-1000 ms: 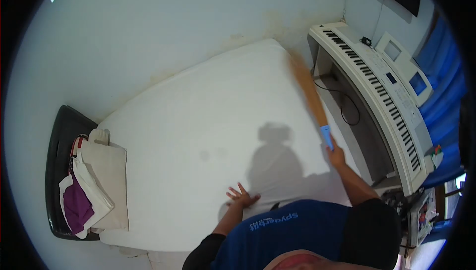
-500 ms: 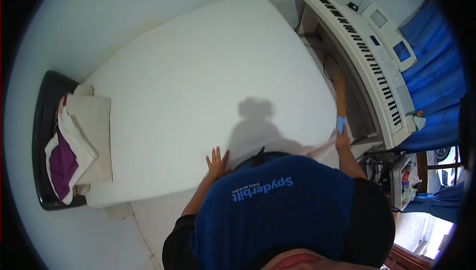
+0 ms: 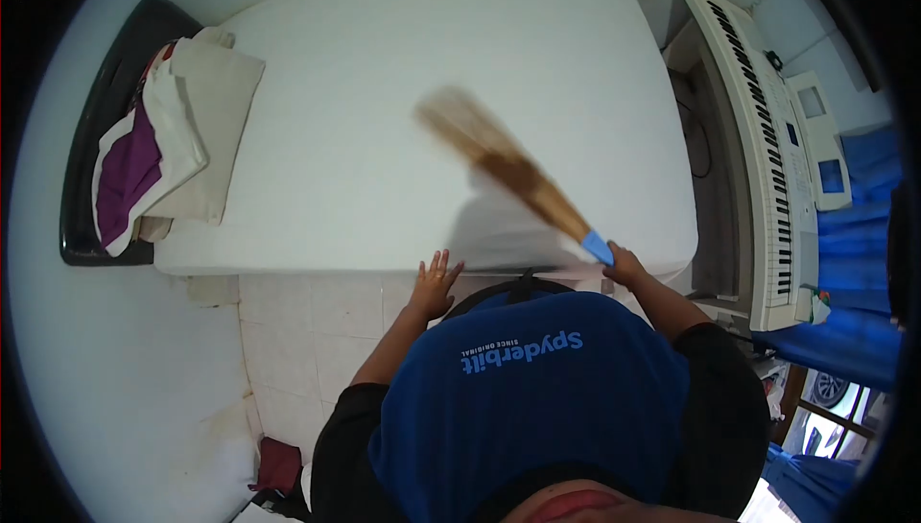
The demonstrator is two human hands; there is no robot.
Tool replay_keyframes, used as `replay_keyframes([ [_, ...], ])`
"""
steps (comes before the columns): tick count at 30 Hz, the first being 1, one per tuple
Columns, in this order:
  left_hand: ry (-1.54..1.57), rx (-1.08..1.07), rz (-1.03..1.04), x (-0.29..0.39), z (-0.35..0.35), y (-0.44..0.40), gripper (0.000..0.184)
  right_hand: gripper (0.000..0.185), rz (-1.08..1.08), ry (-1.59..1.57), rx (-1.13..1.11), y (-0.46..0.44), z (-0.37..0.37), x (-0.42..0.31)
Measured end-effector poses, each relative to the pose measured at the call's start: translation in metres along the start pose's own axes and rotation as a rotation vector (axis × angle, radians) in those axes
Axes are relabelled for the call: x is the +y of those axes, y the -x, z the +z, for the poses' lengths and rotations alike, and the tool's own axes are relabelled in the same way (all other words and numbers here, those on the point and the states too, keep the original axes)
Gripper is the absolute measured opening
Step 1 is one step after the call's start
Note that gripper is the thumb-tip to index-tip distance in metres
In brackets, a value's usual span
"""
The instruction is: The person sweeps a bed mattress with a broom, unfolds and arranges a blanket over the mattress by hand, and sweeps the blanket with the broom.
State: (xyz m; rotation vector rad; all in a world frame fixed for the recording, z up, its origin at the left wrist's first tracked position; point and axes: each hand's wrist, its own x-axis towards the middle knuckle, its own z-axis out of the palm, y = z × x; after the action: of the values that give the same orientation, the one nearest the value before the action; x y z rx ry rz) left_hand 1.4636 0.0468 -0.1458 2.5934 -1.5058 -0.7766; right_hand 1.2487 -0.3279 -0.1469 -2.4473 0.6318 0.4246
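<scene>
White-sheeted bed (image 3: 365, 168) fills most of the view, electric keyboard (image 3: 767, 139) beyond its right side. Half a second ago the broom (image 3: 508, 171) pointed along the gap between the two; now it slants over mid-bed, bristles blurred. Judged a sweeping stroke, shifted from bed edge to main surface. Right hand (image 3: 625, 265) wrapped round the blue handle (image 3: 597, 247). Left hand (image 3: 435, 287) empty, fingers spread, at the near edge; contact unclear.

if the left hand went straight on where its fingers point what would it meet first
Probably the white mattress: the left hand overlaps its near edge in this view, though depth is unclear.
</scene>
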Motion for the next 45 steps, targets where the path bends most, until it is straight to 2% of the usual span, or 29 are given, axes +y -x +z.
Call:
replay_keyframes([
  [1, 0.011, 0.016, 0.004, -0.004, 0.002, 0.003, 0.072, 0.039, -0.062, 0.085, -0.101, 0.001, 0.001, -0.002],
  [2, 0.012, 0.033, -0.014, -0.007, 0.007, 0.005, 0.072, 0.039, -0.084, 0.096, -0.097, -0.002, -0.003, -0.004],
  [4, 0.23, -0.004, -0.013, -0.011, 0.03, 0.02, 0.064, 0.037, -0.278, 0.237, -0.291, 0.005, -0.008, -0.01],
  [5, 0.627, 0.031, 0.002, -0.024, 0.08, 0.023, 0.06, 0.037, -0.292, 0.244, -0.294, 0.005, -0.016, -0.02],
  [7, 1.028, 0.099, 0.011, -0.04, 0.118, 0.038, 0.056, 0.035, -0.387, 0.248, -0.251, 0.0, -0.035, -0.05],
  [9, 0.728, -0.251, -0.331, -0.04, 0.106, 0.067, 0.052, 0.033, -0.458, 0.268, -0.243, -0.017, -0.038, -0.078],
  [11, 0.764, -0.191, -0.388, -0.053, 0.12, 0.087, 0.05, 0.035, -0.476, 0.103, 0.055, -0.039, -0.035, -0.111],
  [12, 0.78, -0.143, -0.429, -0.06, 0.128, 0.097, 0.049, 0.035, -0.5, 0.112, 0.038, -0.054, -0.031, -0.128],
  [14, 0.81, -0.066, -0.505, -0.065, 0.134, 0.117, 0.049, 0.034, -0.224, -0.061, 0.243, -0.082, -0.015, -0.157],
  [16, 0.83, 0.062, -0.611, -0.065, 0.137, 0.132, 0.048, 0.034, -0.251, 0.048, 0.153, -0.096, 0.012, -0.17],
  [19, 0.875, 0.146, -0.706, -0.063, 0.147, 0.153, 0.049, 0.035, -0.272, 0.254, 0.011, -0.099, 0.039, -0.181],
  [21, 0.9, 0.199, -0.76, -0.062, 0.152, 0.165, 0.049, 0.036, -0.478, 0.327, -0.136, -0.088, 0.04, -0.181],
  [22, 0.984, 0.199, -0.798, -0.059, 0.155, 0.171, 0.049, 0.036, -0.497, 0.337, -0.144, -0.09, 0.035, -0.183],
  [24, 1.153, 0.203, -0.866, -0.053, 0.16, 0.18, 0.048, 0.036, -0.722, 0.351, -0.221, -0.096, 0.02, -0.185],
  [25, 1.163, 0.22, -0.877, -0.05, 0.157, 0.183, 0.048, 0.036, -0.835, 0.358, -0.26, -0.097, 0.013, -0.193],
  [26, 1.144, 0.215, -0.888, -0.047, 0.153, 0.187, 0.048, 0.036, -0.854, 0.367, -0.264, -0.1, 0.007, -0.202],
  [29, 1.114, 0.206, -0.924, -0.04, 0.148, 0.196, 0.048, 0.037, -0.681, 0.235, -0.084, -0.114, -0.009, -0.235],
  [31, 1.15, 0.283, -0.933, -0.037, 0.153, 0.195, 0.048, 0.036, -0.634, 0.091, 0.224, -0.146, -0.001, -0.258],
  [33, 1.179, 0.331, -0.95, -0.03, 0.154, 0.194, 0.048, 0.036, -0.365, -0.236, 0.127, -0.158, -0.004, -0.308],
  [34, 1.19, 0.373, -0.953, -0.027, 0.153, 0.193, 0.048, 0.036, -0.384, -0.228, 0.114, -0.17, 0.003, -0.325],
  [36, 1.217, 0.466, -0.971, -0.016, 0.148, 0.193, 0.047, 0.036, -0.215, -0.407, 0.024, -0.192, 0.028, -0.349],
  [38, 1.253, 0.515, -0.998, 0.0, 0.142, 0.194, 0.047, 0.037, -0.298, 0.112, -0.185, -0.193, 0.055, -0.349],
  [40, 1.287, 0.579, -1.008, 0.015, 0.138, 0.197, 0.046, 0.037, -0.545, 0.336, -0.21, -0.18, 0.088, -0.322],
  [42, 1.284, 0.639, -1.049, 0.025, 0.144, 0.197, 0.046, 0.041, -0.674, 0.479, -0.424, -0.155, 0.083, -0.321],
  [44, 1.235, 0.651, -1.082, 0.043, 0.153, 0.203, 0.044, 0.04, -0.955, 0.672, -0.572, -0.145, 0.087, -0.316],
  [45, 1.202, 0.653, -1.111, 0.048, 0.156, 0.205, 0.042, 0.037, -1.021, 0.706, -0.639, -0.134, 0.092, -0.315],
])
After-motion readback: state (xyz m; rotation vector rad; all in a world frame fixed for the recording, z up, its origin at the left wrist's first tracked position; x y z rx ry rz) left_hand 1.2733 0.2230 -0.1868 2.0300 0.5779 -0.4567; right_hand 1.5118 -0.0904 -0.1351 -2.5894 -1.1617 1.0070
